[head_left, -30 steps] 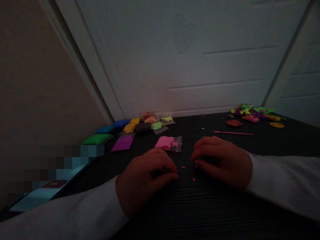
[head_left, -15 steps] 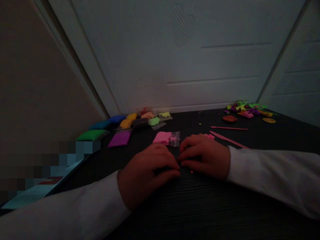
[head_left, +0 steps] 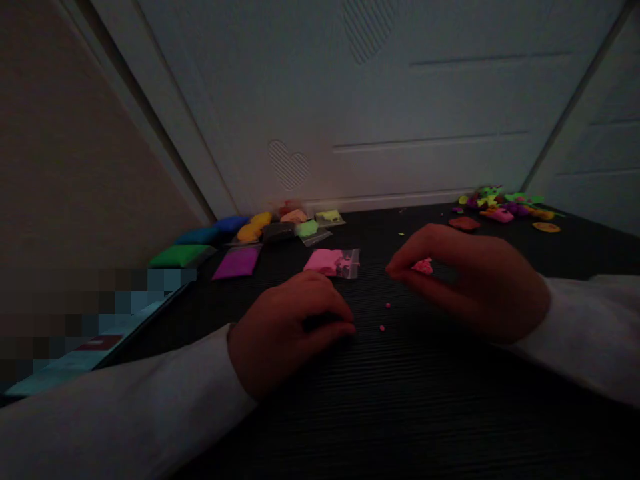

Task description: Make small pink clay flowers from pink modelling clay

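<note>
The scene is dim. My left hand point(head_left: 290, 327) rests knuckles-up on the dark ribbed mat point(head_left: 400, 400), fingers curled and pinched at the tips; what they press on is hidden. My right hand point(head_left: 470, 277) hovers slightly above the mat, thumb and forefinger pinched together, with a small pink clay lump point(head_left: 423, 267) showing behind the fingers. Two tiny pink clay crumbs point(head_left: 385, 317) lie between the hands. A clear bag of pink clay point(head_left: 331, 261) lies just beyond my left hand.
Bags of clay in purple point(head_left: 235, 262), green point(head_left: 179, 255), blue, yellow and other colours line the back left. Coloured clay shapes point(head_left: 500, 208) sit at the back right. A white panelled door point(head_left: 400, 100) stands behind. A booklet point(head_left: 90, 340) lies at the left.
My right hand drew away to the right from my left and lifted off the mat, still pinched. The left hand stayed put. The camera tilted slightly down.
</note>
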Action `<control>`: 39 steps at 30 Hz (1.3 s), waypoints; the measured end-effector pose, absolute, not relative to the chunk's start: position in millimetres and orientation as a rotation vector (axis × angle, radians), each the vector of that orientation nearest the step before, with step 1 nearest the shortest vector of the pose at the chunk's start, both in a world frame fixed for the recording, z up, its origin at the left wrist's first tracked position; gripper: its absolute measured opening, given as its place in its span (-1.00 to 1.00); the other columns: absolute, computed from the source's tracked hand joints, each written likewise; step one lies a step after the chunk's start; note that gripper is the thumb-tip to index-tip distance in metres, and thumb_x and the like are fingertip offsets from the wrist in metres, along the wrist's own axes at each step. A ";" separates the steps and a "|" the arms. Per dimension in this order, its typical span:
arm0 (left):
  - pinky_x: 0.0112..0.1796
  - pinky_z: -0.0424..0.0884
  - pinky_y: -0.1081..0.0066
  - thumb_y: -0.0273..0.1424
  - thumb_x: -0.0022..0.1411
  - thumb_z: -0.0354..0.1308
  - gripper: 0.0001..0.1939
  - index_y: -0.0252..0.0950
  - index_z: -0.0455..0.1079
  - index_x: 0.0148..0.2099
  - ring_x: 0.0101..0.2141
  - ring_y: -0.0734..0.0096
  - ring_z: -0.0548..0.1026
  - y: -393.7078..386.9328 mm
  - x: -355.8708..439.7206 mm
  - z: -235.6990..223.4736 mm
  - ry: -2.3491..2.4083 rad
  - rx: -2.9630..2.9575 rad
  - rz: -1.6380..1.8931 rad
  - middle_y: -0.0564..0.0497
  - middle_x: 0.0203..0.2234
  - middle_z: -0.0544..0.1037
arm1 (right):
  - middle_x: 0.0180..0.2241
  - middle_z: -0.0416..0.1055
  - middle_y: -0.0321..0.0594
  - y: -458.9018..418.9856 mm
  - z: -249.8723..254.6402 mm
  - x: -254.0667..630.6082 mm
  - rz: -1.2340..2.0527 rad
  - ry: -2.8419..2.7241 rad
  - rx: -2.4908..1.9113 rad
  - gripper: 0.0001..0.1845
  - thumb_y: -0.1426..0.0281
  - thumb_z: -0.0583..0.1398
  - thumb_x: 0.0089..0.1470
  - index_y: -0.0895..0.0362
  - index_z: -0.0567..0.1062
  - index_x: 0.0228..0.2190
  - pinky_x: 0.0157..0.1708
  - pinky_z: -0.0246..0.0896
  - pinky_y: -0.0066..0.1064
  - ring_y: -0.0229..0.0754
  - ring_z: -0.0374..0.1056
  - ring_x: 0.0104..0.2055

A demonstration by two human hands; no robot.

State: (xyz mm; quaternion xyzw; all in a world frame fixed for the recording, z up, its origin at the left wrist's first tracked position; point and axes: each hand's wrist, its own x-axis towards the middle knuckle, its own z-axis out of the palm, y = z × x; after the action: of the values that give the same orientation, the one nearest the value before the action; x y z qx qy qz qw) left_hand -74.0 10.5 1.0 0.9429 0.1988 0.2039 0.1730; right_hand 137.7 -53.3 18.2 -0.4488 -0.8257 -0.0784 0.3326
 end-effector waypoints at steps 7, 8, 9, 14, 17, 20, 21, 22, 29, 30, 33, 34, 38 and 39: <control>-0.21 0.26 0.42 -0.46 0.01 0.12 -0.94 -0.28 0.38 -0.38 -0.31 0.47 0.35 9.1 -71.4 2.6 0.562 2.681 0.613 0.07 -0.45 0.45 | -0.33 0.41 -0.34 -55.5 24.5 150.0 -0.248 -2.156 -1.171 -0.79 0.43 0.12 -0.04 0.09 0.38 -0.27 -0.34 0.22 -0.47 -0.29 0.31 -0.31; -0.21 0.25 0.42 -0.46 0.01 0.12 -0.94 -0.28 0.38 -0.38 -0.31 0.47 0.35 9.3 -71.6 2.4 0.562 2.682 0.622 0.07 -0.45 0.45 | -0.32 0.41 -0.34 -55.0 24.2 149.9 -0.238 -2.159 -1.167 -0.78 0.44 0.12 -0.03 0.09 0.38 -0.25 -0.32 0.22 -0.47 -0.30 0.31 -0.29; -0.20 0.25 0.43 -0.46 0.02 0.12 -0.94 -0.28 0.38 -0.37 -0.31 0.47 0.35 9.8 -72.0 2.0 0.559 2.684 0.631 0.08 -0.45 0.45 | -0.31 0.41 -0.34 -54.5 23.9 149.7 -0.227 -2.163 -1.158 -0.76 0.45 0.11 -0.03 0.10 0.39 -0.24 -0.31 0.22 -0.49 -0.31 0.31 -0.28; -0.19 0.24 0.45 -0.46 0.03 0.11 -0.93 -0.29 0.38 -0.36 -0.30 0.49 0.34 11.7 -73.7 -0.1 0.536 2.692 0.619 0.08 -0.45 0.45 | -0.33 0.43 -0.31 -52.3 22.2 149.4 -0.138 -2.163 -1.167 -0.74 0.49 0.07 0.01 0.15 0.38 -0.20 -0.32 0.23 -0.54 -0.35 0.33 -0.30; -0.20 0.24 0.45 -0.47 0.02 0.12 -0.94 -0.29 0.38 -0.37 -0.31 0.49 0.34 10.5 -72.5 0.9 0.550 2.693 0.620 0.08 -0.45 0.45 | -0.32 0.42 -0.31 -52.3 21.5 150.6 -0.078 -2.142 -1.174 -0.70 0.49 0.09 -0.01 0.13 0.32 -0.16 -0.30 0.24 -0.51 -0.33 0.33 -0.29; -0.23 0.25 0.44 -0.46 0.00 0.13 -0.94 -0.28 0.39 -0.38 -0.33 0.48 0.34 8.8 -71.1 1.8 0.551 2.684 0.655 0.08 -0.47 0.44 | -0.35 0.41 -0.35 -53.8 22.0 150.4 -0.090 -2.141 -1.167 -0.71 0.43 0.14 -0.05 0.10 0.33 -0.20 -0.33 0.25 -0.52 -0.34 0.33 -0.33; -0.24 0.26 0.43 -0.46 0.00 0.14 -0.94 -0.28 0.39 -0.38 -0.33 0.47 0.34 8.5 -70.9 1.7 0.551 2.681 0.659 0.08 -0.47 0.45 | -0.37 0.41 -0.36 -54.3 22.3 149.8 -0.108 -2.140 -1.168 -0.74 0.41 0.15 -0.06 0.10 0.35 -0.24 -0.36 0.25 -0.54 -0.35 0.33 -0.36; -0.24 0.26 0.42 -0.46 0.00 0.14 -0.94 -0.28 0.39 -0.39 -0.33 0.47 0.35 8.4 -70.9 1.5 0.553 2.674 0.665 0.08 -0.47 0.45 | -0.39 0.41 -0.37 -54.8 22.6 149.2 -0.125 -2.140 -1.167 -0.77 0.40 0.16 -0.07 0.10 0.37 -0.28 -0.39 0.24 -0.56 -0.37 0.33 -0.38; -0.19 0.25 0.43 -0.46 0.04 0.10 -0.91 -0.29 0.39 -0.33 -0.30 0.48 0.35 9.9 -73.4 0.5 0.536 2.678 0.630 0.07 -0.44 0.46 | -0.35 0.44 -0.38 -52.2 21.4 151.0 -0.104 -2.198 -1.170 -0.79 0.43 0.11 -0.01 0.10 0.40 -0.26 -0.35 0.24 -0.54 -0.36 0.35 -0.35; -0.19 0.25 0.44 -0.46 0.05 0.10 -0.90 -0.29 0.39 -0.33 -0.30 0.49 0.35 9.8 -73.5 0.7 0.532 2.678 0.620 0.07 -0.43 0.46 | -0.35 0.44 -0.38 -51.3 21.3 151.8 -0.100 -2.211 -1.164 -0.79 0.42 0.09 0.00 0.10 0.41 -0.26 -0.35 0.23 -0.55 -0.36 0.35 -0.35; -0.21 0.25 0.44 -0.46 0.02 0.12 -0.92 -0.30 0.39 -0.35 -0.32 0.49 0.35 8.9 -72.9 1.0 0.540 2.657 0.639 0.07 -0.46 0.45 | -0.38 0.45 -0.38 -49.5 21.5 153.3 -0.099 -2.267 -1.149 -0.83 0.41 0.09 0.01 0.12 0.42 -0.31 -0.39 0.22 -0.59 -0.39 0.35 -0.38; -0.22 0.26 0.44 -0.46 0.01 0.13 -0.94 -0.30 0.39 -0.37 -0.33 0.49 0.35 8.5 -72.4 1.0 0.549 2.647 0.655 0.07 -0.47 0.44 | -0.40 0.45 -0.37 -49.3 21.6 153.5 -0.099 -2.283 -1.146 -0.85 0.39 0.09 0.00 0.12 0.42 -0.34 -0.43 0.22 -0.58 -0.38 0.35 -0.40; -0.32 0.28 0.44 -0.43 -0.02 0.15 -0.94 -0.30 0.35 -0.43 -0.38 0.48 0.34 7.3 -70.9 0.8 0.639 2.623 0.675 0.07 -0.48 0.40 | -0.51 0.42 -0.33 -50.3 21.8 154.0 -0.076 -2.287 -1.171 -0.83 0.28 0.13 -0.05 0.15 0.39 -0.47 -0.53 0.20 -0.54 -0.33 0.34 -0.46; -0.34 0.28 0.44 -0.42 -0.02 0.16 -0.93 -0.30 0.34 -0.43 -0.38 0.47 0.33 7.3 -70.9 0.7 0.666 2.621 0.672 0.07 -0.48 0.39 | -0.52 0.41 -0.33 -50.9 21.7 154.3 -0.072 -2.286 -1.178 -0.83 0.28 0.14 -0.06 0.15 0.38 -0.48 -0.53 0.20 -0.53 -0.32 0.34 -0.47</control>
State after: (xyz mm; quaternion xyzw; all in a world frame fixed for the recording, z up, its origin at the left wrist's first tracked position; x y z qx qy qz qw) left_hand -70.9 7.3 0.7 0.9258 0.2352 0.2375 0.1765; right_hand 154.3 -50.9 21.7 -0.4394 -0.8530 -0.0270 0.2805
